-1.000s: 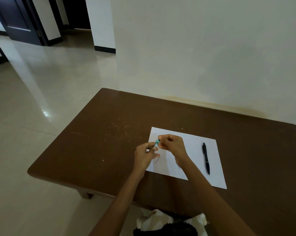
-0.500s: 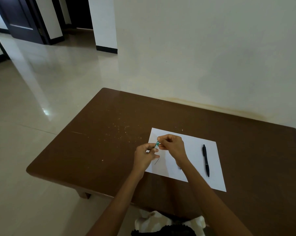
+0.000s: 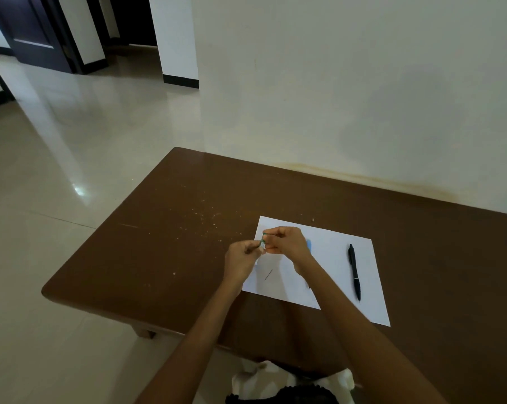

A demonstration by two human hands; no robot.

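We pinch a small green piece (image 3: 263,242) between both hands, left hand (image 3: 242,258) and right hand (image 3: 285,243) curled, fingertips meeting; it sits midway between them, above the left edge of the paper (image 3: 328,266) on the surface (image 3: 173,258).

L hand (image 3: 242,256) & R hand (image 3: 285,243) pinch small teal item (image 3: 263,242), maybe a clip, over paper (image 3: 331,258).

**Setting:** room in a private home, sparsely furnished.

**Evidence:**
- glossy cream floor tiles (image 3: 71,147) running through to a passage
- dark panelled door (image 3: 33,27) and open doorway (image 3: 141,18) at far left
- plain white wall (image 3: 363,83) with black skirting (image 3: 181,82)
- low brown wooden surface (image 3: 173,243), scuffed and speckled, set against the wall
- white paper sheet (image 3: 331,258) and black pen (image 3: 354,271) lying on it
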